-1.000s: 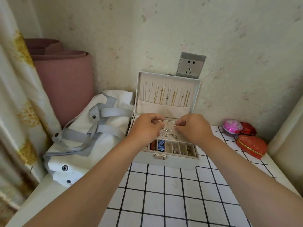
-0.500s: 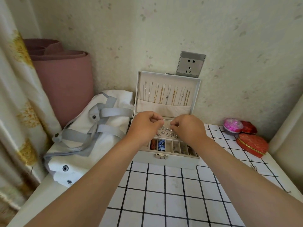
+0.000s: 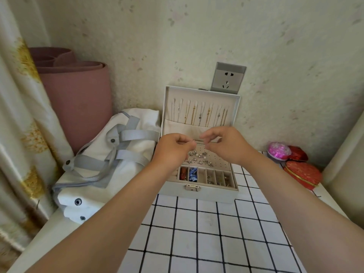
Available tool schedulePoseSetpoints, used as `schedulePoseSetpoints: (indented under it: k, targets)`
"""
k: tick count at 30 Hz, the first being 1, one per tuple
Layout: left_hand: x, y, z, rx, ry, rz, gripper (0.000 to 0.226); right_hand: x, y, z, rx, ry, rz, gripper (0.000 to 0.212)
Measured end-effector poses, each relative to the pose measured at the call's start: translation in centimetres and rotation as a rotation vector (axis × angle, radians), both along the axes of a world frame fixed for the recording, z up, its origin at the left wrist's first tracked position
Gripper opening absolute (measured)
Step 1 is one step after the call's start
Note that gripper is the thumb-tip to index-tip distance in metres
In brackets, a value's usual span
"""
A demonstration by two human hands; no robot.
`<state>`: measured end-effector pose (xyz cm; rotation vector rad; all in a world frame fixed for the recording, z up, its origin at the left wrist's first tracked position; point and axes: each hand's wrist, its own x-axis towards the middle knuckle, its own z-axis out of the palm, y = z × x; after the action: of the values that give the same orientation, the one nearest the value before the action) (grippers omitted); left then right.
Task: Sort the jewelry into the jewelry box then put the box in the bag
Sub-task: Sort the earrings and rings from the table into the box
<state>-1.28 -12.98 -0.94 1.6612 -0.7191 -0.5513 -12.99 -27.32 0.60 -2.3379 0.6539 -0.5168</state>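
Left fingers (image 3: 183, 143) pinching earring (image 3: 194, 141), above jewelry box (image 3: 208, 195)

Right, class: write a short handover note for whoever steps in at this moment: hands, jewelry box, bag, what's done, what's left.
Left hand: above the open jewelry box, fingers pinching a tiny piece, too small to identify.
Right hand: beside it, fingers curled; hold unclear.
Done: necklaces hang in the lid, earrings sit on the pad, front compartments partly filled.
Bag: lies on the table left of the box.
Left: place this piece, shut the box, put it in the bag.
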Motion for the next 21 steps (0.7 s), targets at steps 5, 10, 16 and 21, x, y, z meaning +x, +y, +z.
schedulePoseSetpoints:
  k: [5, 10, 16, 21]
  targets:
    - [-0.5, 0.0, 0.2, -0.013, 0.079, 0.013, 0.007, 0.0, 1.5, 1.5, 0.187, -0.064, 0.141, 0.027]
    - [-0.8, 0.1, 0.3, -0.01, 0.096, -0.003, 0.011, 0.2, 1.6, 1.2, 0.152, -0.143, 0.124, 0.029]
    - [-0.8, -0.2, 0.2, 0.061, 0.07, -0.054, 0.02, 0.0, 1.2, 0.9, -0.011, -0.093, 0.054, 0.009]
    - [-0.9, -0.4, -1.2, 0.212, -0.372, -0.104, 0.026, -0.6, -0.7, -1.6, -0.16, 0.033, -0.101, 0.003]
